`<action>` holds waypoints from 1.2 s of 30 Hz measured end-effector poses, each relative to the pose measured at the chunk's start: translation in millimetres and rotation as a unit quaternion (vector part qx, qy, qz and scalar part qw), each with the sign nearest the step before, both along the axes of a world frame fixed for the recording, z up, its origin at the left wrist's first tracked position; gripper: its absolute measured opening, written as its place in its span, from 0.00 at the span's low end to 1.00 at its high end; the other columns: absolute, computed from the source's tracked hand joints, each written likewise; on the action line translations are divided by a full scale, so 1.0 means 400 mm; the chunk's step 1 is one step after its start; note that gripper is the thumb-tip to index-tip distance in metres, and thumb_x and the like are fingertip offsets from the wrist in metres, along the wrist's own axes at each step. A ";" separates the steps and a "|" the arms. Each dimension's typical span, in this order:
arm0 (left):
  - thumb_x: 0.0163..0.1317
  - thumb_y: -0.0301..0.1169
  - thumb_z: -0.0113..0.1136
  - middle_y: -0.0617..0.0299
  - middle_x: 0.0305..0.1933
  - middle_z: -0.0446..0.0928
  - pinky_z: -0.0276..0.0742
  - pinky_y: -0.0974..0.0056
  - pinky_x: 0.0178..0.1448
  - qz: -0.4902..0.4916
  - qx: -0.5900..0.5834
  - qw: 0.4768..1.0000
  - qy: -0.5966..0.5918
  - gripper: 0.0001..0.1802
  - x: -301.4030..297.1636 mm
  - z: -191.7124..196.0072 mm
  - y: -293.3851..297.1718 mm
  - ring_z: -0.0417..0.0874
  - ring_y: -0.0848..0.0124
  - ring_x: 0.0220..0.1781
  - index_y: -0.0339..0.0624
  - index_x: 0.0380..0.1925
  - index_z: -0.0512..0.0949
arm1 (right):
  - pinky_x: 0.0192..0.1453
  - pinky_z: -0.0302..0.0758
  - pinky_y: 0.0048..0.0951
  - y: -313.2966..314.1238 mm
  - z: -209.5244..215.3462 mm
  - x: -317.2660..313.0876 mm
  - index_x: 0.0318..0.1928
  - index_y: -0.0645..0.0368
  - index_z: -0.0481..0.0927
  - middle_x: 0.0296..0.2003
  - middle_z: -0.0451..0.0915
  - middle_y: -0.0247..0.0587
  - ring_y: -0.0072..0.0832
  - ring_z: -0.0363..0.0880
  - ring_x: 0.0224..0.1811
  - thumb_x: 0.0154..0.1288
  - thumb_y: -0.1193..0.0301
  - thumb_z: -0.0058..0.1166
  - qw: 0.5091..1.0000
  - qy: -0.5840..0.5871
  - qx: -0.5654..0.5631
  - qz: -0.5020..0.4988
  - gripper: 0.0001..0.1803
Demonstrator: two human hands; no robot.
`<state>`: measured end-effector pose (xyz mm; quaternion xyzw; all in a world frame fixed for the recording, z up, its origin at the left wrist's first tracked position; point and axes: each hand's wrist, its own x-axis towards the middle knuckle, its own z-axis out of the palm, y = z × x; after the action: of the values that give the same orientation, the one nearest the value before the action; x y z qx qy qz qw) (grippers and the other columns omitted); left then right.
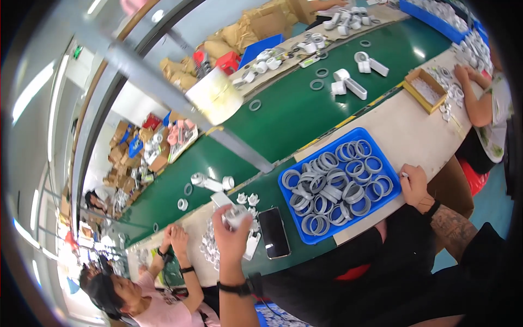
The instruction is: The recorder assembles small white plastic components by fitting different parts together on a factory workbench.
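My left hand (231, 242) is closed around a white round plastic part (237, 216), slightly blurred by motion, above the front of the bench. Beside it lie several small white pronged plastic pieces (252, 199) and a black phone (274, 233). At the right edge of a blue tray (359, 133), my right hand (415, 188) has its fingers curled. A tiny white bit shows at its fingertips, too small to name. Many grey rings (328, 161) fill the tray, some stacked, others lying loose.
A green conveyor belt (289, 120) runs past the bench, carrying white plastic assemblies (354, 87) and grey rings. A metal post (239, 147) rises at its near edge. Co-workers sit at left and right. A yellow box (415, 83) of small parts stands to the right.
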<state>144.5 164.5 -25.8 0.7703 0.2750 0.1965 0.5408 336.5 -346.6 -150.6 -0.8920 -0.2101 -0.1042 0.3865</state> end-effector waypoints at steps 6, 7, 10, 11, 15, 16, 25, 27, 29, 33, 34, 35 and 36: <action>0.71 0.32 0.82 0.46 0.64 0.85 0.86 0.58 0.67 -0.031 0.194 0.980 0.010 0.32 0.345 -0.141 0.187 0.89 0.63 0.65 0.36 0.68 0.74 | 0.44 0.67 0.50 -0.036 -0.007 0.035 0.32 0.55 0.76 0.28 0.80 0.47 0.55 0.76 0.31 0.61 0.69 0.57 0.998 -0.058 -0.004 -0.020 0.05; 0.71 0.32 0.82 0.45 0.67 0.85 0.83 0.55 0.73 -0.052 0.236 0.970 0.001 0.34 0.392 -0.156 0.195 0.87 0.58 0.71 0.35 0.69 0.73 | 0.44 0.67 0.50 -0.046 -0.024 0.042 0.33 0.54 0.77 0.28 0.80 0.46 0.55 0.77 0.31 0.60 0.69 0.58 0.998 -0.063 -0.005 -0.023 0.05; 0.69 0.29 0.81 0.44 0.70 0.85 0.81 0.55 0.75 -0.053 0.176 0.983 0.001 0.37 0.494 -0.232 0.199 0.87 0.56 0.71 0.35 0.73 0.71 | 0.45 0.68 0.50 -0.065 -0.022 0.047 0.33 0.54 0.77 0.28 0.81 0.45 0.54 0.77 0.31 0.59 0.69 0.58 0.998 -0.061 0.000 -0.019 0.05; 0.69 0.29 0.81 0.44 0.70 0.85 0.81 0.55 0.75 -0.060 0.176 0.983 -0.001 0.37 0.516 -0.259 0.208 0.87 0.56 0.71 0.35 0.73 0.71 | 0.44 0.68 0.50 -0.069 -0.021 0.048 0.34 0.53 0.77 0.28 0.81 0.44 0.53 0.77 0.30 0.58 0.69 0.59 0.997 -0.075 -0.001 -0.021 0.05; 0.70 0.24 0.78 0.44 0.75 0.81 0.82 0.55 0.74 -0.094 0.100 0.989 -0.049 0.41 0.527 -0.330 0.277 0.85 0.56 0.74 0.35 0.78 0.67 | 0.43 0.68 0.49 -0.055 -0.017 0.063 0.34 0.53 0.77 0.28 0.80 0.43 0.52 0.77 0.30 0.57 0.70 0.59 0.998 -0.067 0.012 -0.011 0.05; 0.70 0.23 0.77 0.44 0.76 0.79 0.82 0.55 0.75 -0.097 0.080 0.991 -0.053 0.42 0.532 -0.332 0.274 0.85 0.55 0.75 0.35 0.80 0.66 | 0.43 0.68 0.49 -0.057 -0.021 0.064 0.34 0.53 0.77 0.27 0.80 0.43 0.52 0.77 0.29 0.57 0.70 0.60 0.997 -0.074 0.005 -0.010 0.05; 0.86 0.48 0.43 0.52 0.95 0.58 0.60 0.37 0.94 0.009 -0.477 0.835 -0.274 0.41 0.331 -0.138 0.114 0.65 0.42 0.91 0.35 0.90 0.57 | 0.42 0.67 0.49 -0.063 -0.043 0.054 0.34 0.54 0.77 0.28 0.80 0.44 0.53 0.78 0.30 0.58 0.70 0.58 0.997 -0.073 0.008 -0.013 0.05; 0.86 0.44 0.41 0.51 0.96 0.56 0.59 0.37 0.95 -0.051 -0.546 0.774 -0.316 0.40 0.240 -0.101 0.041 0.62 0.42 0.93 0.34 0.90 0.56 | 0.43 0.67 0.50 -0.054 -0.033 0.043 0.34 0.55 0.76 0.28 0.80 0.46 0.55 0.77 0.30 0.60 0.71 0.57 0.997 -0.080 -0.007 -0.021 0.04; 0.87 0.39 0.39 0.49 0.96 0.56 0.57 0.41 0.97 -0.088 -0.599 0.690 -0.396 0.37 0.164 -0.050 -0.042 0.57 0.48 0.96 0.33 0.90 0.56 | 0.43 0.67 0.50 -0.041 -0.027 0.031 0.34 0.56 0.76 0.28 0.79 0.46 0.55 0.77 0.31 0.60 0.71 0.57 0.997 -0.081 -0.003 -0.017 0.04; 0.91 0.33 0.34 0.48 0.93 0.63 0.59 0.47 0.98 -0.124 -0.647 0.633 -0.407 0.32 0.051 -0.061 -0.138 0.62 0.53 0.94 0.33 0.89 0.58 | 0.44 0.67 0.50 -0.027 -0.024 0.004 0.34 0.57 0.76 0.28 0.79 0.47 0.55 0.77 0.32 0.63 0.71 0.57 0.997 -0.071 -0.014 -0.027 0.04; 0.91 0.33 0.34 0.48 0.93 0.63 0.59 0.47 0.98 -0.127 -0.653 0.628 -0.405 0.32 0.024 -0.079 -0.161 0.62 0.53 0.94 0.33 0.89 0.58 | 0.45 0.67 0.49 -0.030 -0.032 -0.003 0.34 0.57 0.76 0.28 0.79 0.47 0.54 0.77 0.33 0.63 0.71 0.57 0.997 -0.064 -0.018 -0.035 0.04; 0.92 0.34 0.33 0.47 0.92 0.64 0.60 0.47 0.98 -0.116 -0.678 0.610 -0.393 0.31 -0.029 -0.078 -0.182 0.64 0.53 0.93 0.32 0.88 0.58 | 0.45 0.67 0.49 -0.016 -0.030 -0.005 0.34 0.57 0.76 0.28 0.79 0.47 0.54 0.77 0.33 0.63 0.71 0.57 0.997 -0.068 -0.018 -0.031 0.04; 0.94 0.34 0.33 0.47 0.91 0.66 0.61 0.48 0.98 -0.110 -0.711 0.586 -0.372 0.31 -0.055 -0.094 -0.211 0.66 0.52 0.92 0.32 0.88 0.58 | 0.45 0.68 0.48 -0.017 -0.036 -0.008 0.34 0.57 0.76 0.28 0.80 0.47 0.53 0.78 0.33 0.65 0.70 0.57 0.998 -0.059 -0.010 -0.029 0.05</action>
<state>122.4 80.1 -63.6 0.0238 0.0147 0.1466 0.9888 333.3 -353.3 -164.9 -0.8939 -0.2074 -0.1655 0.3613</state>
